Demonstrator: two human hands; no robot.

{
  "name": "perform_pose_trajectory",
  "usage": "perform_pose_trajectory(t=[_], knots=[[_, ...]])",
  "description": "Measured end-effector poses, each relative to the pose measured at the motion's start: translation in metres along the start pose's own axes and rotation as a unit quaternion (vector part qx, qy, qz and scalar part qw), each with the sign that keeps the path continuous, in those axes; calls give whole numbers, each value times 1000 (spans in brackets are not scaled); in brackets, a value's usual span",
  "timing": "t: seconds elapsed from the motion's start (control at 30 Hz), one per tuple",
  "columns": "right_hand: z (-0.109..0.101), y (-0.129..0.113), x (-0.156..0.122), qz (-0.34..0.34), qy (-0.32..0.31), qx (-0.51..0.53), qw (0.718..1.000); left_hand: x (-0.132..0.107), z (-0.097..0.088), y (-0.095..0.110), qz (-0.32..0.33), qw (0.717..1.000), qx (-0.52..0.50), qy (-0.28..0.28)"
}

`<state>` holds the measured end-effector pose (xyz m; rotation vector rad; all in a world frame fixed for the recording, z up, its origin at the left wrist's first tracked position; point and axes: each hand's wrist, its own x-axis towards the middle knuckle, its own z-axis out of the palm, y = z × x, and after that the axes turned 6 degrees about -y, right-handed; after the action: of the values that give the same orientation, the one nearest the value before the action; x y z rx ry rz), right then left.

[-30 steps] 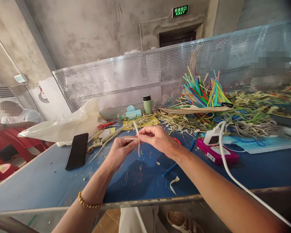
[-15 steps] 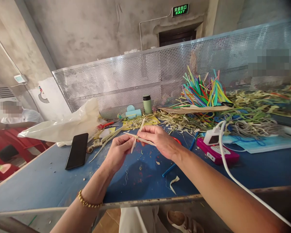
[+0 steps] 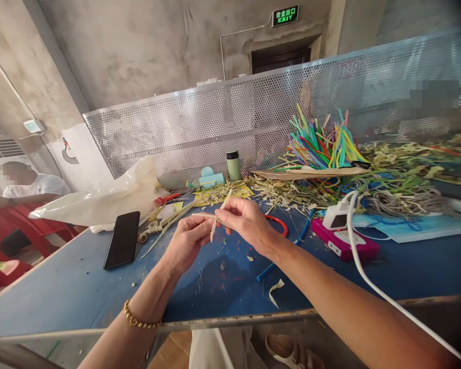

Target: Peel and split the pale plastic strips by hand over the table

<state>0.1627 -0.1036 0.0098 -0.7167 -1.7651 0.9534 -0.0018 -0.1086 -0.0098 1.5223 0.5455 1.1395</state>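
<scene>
Above the blue table (image 3: 111, 302), my left hand (image 3: 187, 240) and my right hand (image 3: 246, 221) meet over crossed pale dried-leaf strips (image 3: 213, 231). My left thumb and fingers pinch the crossing from the left. From the other side, my right thumb presses on it, its fingers curled behind. One strip end points up past my right thumb, one hangs down between the hands, and another lies along my left fingers. My fingers cover part of the crossing. Just beyond my right hand lie red-handled scissors or a red ring (image 3: 278, 224), partly hidden.
A black phone (image 3: 122, 240) lies left, near a plastic bag (image 3: 111, 200). Behind the hands are leaf scraps (image 3: 276, 192), a green bottle (image 3: 233, 166) and coloured pipe cleaners (image 3: 326, 141). A magenta power strip (image 3: 343, 241) with a white cable (image 3: 363, 266) stands right. A person (image 3: 34, 182) sits far left.
My right hand has shifted slightly left and its thumb now covers the crossing. The strip end that stuck out over my right palm no longer shows. The hanging end has turned more upright.
</scene>
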Motion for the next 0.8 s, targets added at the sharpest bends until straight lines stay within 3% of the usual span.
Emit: perform_pose_trajectory(t=[0.17,0.5,0.8], knots=[[-6,-1,1,-12,9,26,1000,0,-1,0,3,999,-29,14],[-10,-1,1,-98,59,-138,984,2,4,1,-9,999,27,30],[-11,4,1,-42,-22,-98,994,1,1,0,11,993,48,104]])
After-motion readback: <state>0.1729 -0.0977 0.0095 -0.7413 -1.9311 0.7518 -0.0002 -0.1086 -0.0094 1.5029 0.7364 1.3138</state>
